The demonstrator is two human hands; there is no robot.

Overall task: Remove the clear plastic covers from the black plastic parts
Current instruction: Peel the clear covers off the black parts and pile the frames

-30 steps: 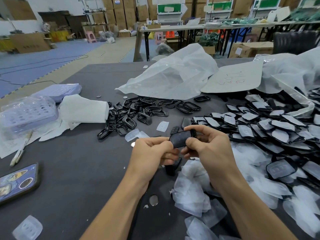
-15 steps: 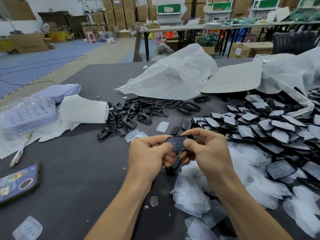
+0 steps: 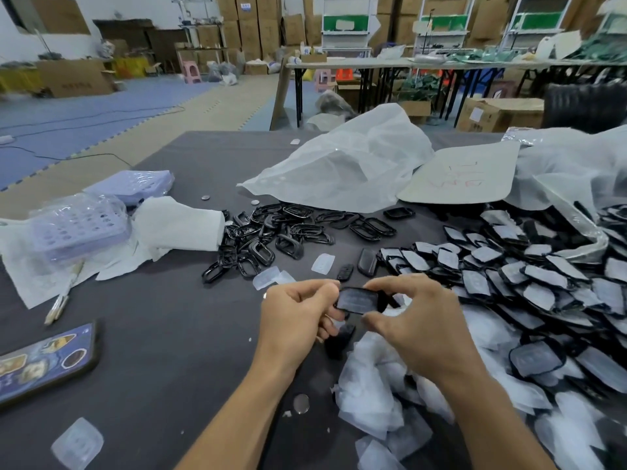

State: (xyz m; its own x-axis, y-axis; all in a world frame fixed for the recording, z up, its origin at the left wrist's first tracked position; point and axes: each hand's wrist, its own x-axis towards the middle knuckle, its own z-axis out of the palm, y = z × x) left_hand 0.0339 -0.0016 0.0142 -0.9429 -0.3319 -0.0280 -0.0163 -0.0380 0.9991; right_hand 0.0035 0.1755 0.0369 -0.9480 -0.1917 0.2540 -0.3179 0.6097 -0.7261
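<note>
Both hands, left hand [image 3: 298, 313] and right hand [image 3: 412, 320], pinch one covered black part [image 3: 358, 300] above the near counter [image 3: 169, 351].

- Dark grey table [image 3: 152, 351], with a phone [image 3: 44, 361] near its left edge.
- Loose black frames [image 3: 271, 232] piled mid-table, touching a white cloth [image 3: 179, 225].
- Covered black parts [image 3: 526, 276] heaped at the right, with loose clear covers [image 3: 373, 385] nearer.
- Crumpled plastic bag [image 3: 346, 171] at the far side.
</note>
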